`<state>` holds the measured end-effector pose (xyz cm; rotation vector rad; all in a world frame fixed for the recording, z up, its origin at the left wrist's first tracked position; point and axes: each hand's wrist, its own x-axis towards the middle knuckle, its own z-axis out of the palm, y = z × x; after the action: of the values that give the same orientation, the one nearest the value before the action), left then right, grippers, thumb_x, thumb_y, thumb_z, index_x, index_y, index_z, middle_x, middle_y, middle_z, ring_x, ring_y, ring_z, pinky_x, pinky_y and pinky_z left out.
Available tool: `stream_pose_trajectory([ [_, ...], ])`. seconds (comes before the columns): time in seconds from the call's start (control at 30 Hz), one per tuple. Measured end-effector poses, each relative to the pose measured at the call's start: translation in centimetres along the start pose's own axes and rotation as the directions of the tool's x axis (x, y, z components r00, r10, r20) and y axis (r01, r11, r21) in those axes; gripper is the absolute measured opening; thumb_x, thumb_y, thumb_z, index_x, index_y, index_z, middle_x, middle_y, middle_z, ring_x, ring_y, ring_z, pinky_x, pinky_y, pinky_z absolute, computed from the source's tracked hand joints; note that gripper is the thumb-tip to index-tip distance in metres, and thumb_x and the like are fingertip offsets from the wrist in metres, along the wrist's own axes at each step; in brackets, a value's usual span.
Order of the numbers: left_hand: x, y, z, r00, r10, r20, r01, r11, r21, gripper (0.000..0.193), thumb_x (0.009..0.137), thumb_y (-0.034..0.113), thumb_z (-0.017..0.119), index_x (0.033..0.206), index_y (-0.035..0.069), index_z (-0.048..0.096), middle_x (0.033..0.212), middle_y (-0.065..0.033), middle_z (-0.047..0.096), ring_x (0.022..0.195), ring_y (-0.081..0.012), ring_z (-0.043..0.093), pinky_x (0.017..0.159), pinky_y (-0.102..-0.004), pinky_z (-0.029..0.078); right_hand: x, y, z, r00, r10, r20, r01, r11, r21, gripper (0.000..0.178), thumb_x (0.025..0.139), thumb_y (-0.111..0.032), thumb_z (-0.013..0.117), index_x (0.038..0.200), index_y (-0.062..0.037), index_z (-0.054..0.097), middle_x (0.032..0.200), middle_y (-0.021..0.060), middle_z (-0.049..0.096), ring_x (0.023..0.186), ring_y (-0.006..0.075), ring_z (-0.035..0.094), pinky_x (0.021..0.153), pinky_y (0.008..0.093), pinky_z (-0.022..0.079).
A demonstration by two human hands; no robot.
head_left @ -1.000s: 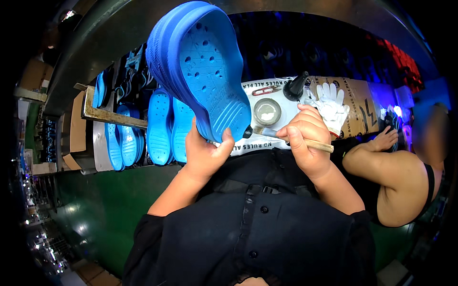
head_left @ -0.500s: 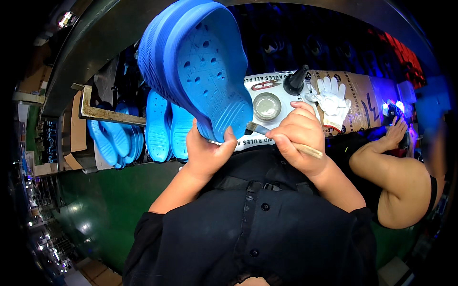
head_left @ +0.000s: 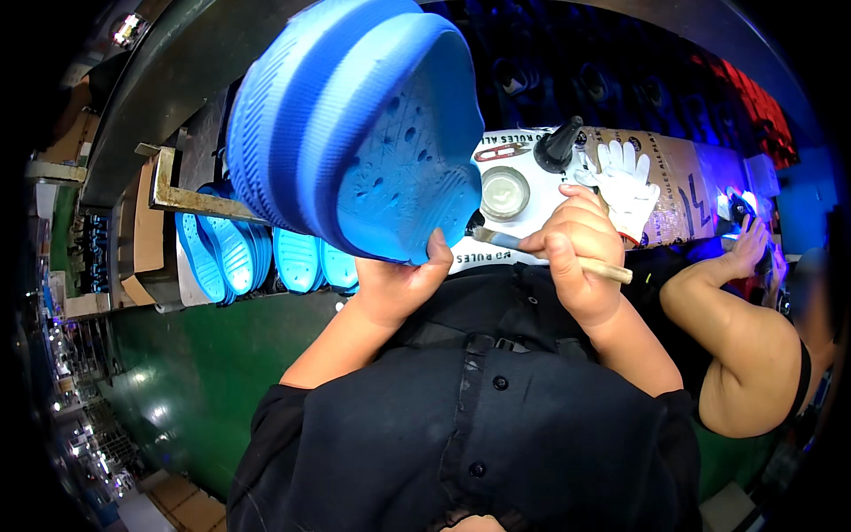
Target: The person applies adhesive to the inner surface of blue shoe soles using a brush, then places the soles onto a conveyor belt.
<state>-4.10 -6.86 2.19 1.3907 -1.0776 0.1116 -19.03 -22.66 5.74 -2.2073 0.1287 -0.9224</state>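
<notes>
Clamped with left hand [head_left: 403,284] on sole [head_left: 372,155]. Clamped with right hand [head_left: 576,257] on brush [head_left: 607,269], aimed toward sole. Beyond right hand: jar [head_left: 505,193] to left, glove [head_left: 629,182] to right.

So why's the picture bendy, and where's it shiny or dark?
Head view: the fisheye lens bends straight edges, and the blue shoe looms large, probably being close; head view: white glare on the green floor; head view: deep shadow beyond the white glove.
</notes>
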Motion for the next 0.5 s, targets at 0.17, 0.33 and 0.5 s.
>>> stream_pose_trajectory([
  [0.17,0.21,0.04,0.28,1.000,0.028,0.011,-0.029,0.999,0.038,0.024,0.071,-0.004,0.063,0.096,-0.003,0.060,0.093,-0.0118,0.062,0.081,-0.0210,0.061,0.073,-0.0301,0.047,0.27,-0.26,0.49,0.999,-0.029,0.044,0.029,1.000,0.006,0.023,0.084,-0.020,0.058,0.066,-0.0091,0.067,0.061,0.0022,0.058,0.063,0.0203,0.055,0.087,0.0378,0.039],
  [0.33,0.15,-0.53,0.19,1.000,0.010,-0.012,-0.010,1.000,-0.021,0.028,0.071,-0.003,0.064,0.099,-0.003,0.058,0.093,-0.0122,0.062,0.082,-0.0202,0.062,0.072,-0.0302,0.048,0.12,-0.01,-0.08,0.999,0.005,0.032,-0.007,0.998,0.067,0.024,0.085,-0.019,0.056,0.066,-0.0082,0.065,0.062,0.0037,0.059,0.062,0.0205,0.055,0.086,0.0385,0.039],
  [0.5,0.06,-0.89,-0.19,1.000,-0.021,0.010,0.020,0.998,0.056,0.037,0.072,-0.002,0.065,0.106,-0.003,0.051,0.089,-0.0114,0.062,0.075,-0.0189,0.063,0.067,-0.0291,0.049,0.46,-0.01,0.24,0.999,0.031,-0.025,-0.029,0.998,0.064,0.023,0.085,-0.016,0.056,0.066,-0.0064,0.064,0.063,0.0034,0.061,0.062,0.0202,0.055,0.085,0.0395,0.039],
])
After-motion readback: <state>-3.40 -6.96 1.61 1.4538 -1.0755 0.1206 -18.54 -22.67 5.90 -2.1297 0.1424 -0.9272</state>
